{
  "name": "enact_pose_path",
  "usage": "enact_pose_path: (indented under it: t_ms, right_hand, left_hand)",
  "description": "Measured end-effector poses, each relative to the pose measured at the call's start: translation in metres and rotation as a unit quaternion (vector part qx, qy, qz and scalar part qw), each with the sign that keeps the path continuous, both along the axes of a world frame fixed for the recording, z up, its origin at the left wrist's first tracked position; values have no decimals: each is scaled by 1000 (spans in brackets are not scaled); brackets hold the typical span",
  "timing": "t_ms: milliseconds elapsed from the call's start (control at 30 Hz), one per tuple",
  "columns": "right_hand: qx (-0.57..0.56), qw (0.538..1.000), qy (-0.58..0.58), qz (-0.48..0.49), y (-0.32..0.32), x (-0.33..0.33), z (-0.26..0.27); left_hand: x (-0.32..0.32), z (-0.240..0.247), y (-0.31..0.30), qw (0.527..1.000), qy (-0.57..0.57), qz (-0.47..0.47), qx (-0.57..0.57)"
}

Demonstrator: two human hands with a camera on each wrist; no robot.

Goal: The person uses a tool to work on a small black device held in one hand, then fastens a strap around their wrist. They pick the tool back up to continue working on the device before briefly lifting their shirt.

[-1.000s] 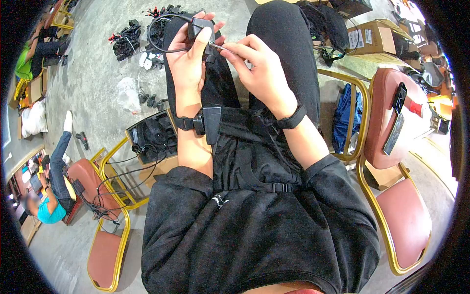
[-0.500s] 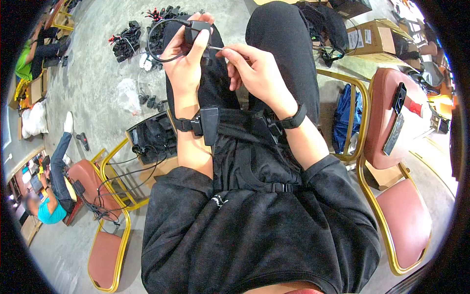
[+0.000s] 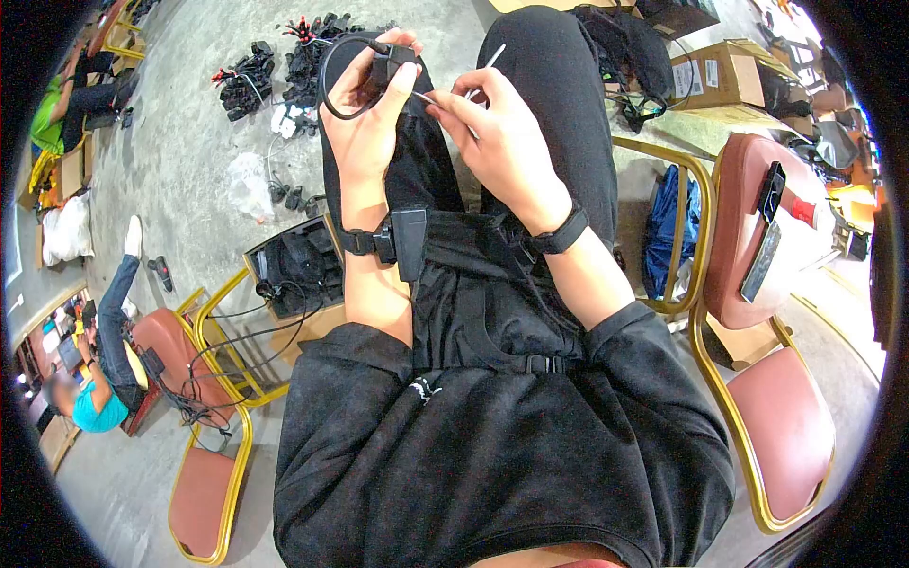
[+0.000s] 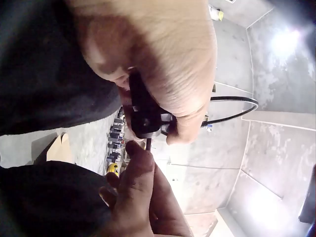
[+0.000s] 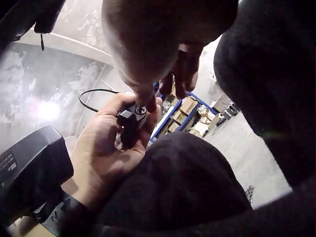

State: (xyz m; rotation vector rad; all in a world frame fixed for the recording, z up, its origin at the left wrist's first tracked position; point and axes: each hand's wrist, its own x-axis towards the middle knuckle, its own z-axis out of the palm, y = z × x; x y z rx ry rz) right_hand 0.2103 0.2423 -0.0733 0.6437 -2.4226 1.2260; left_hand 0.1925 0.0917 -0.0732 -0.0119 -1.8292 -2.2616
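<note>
In the head view my left hand point(image 3: 365, 142) grips a small black device point(image 3: 396, 66), thumb across its near side. A black cable point(image 3: 325, 80) loops out from it to the left. My right hand point(image 3: 511, 147) pinches a thin metal hex key point(image 3: 496, 55); one arm points at the device and the other sticks up past the fingers. The left wrist view has the key's shaft point(image 4: 148, 144) at the round end of the device point(image 4: 145, 121). A round socket point(image 5: 140, 110) shows on the device in the right wrist view, right at the fingertips.
Both hands are above my knees. Heaps of black parts point(image 3: 248, 80) lie on the concrete floor ahead. Padded chairs stand on both sides, the right one point(image 3: 757, 246) bearing dark flat items. Beside the left chair is a box of black gear point(image 3: 298, 265). A seated person point(image 3: 99, 402) is far left.
My right hand has shifted its fingers along the hex key, whose other arm now points up past them. The left hand keeps hold of the device, which has turned and moved slightly.
</note>
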Motion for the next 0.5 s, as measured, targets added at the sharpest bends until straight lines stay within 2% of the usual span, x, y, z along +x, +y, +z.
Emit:
enact_pose_path:
  t_ms: [433,500]
  right_hand:
    - [9,999,26,21,1,-1,2]
    - [14,999,-20,27,2,0,1]
  left_hand:
    - [2,2,2,999,-8,-4,51]
    - [2,3,2,999,-4,-6,53]
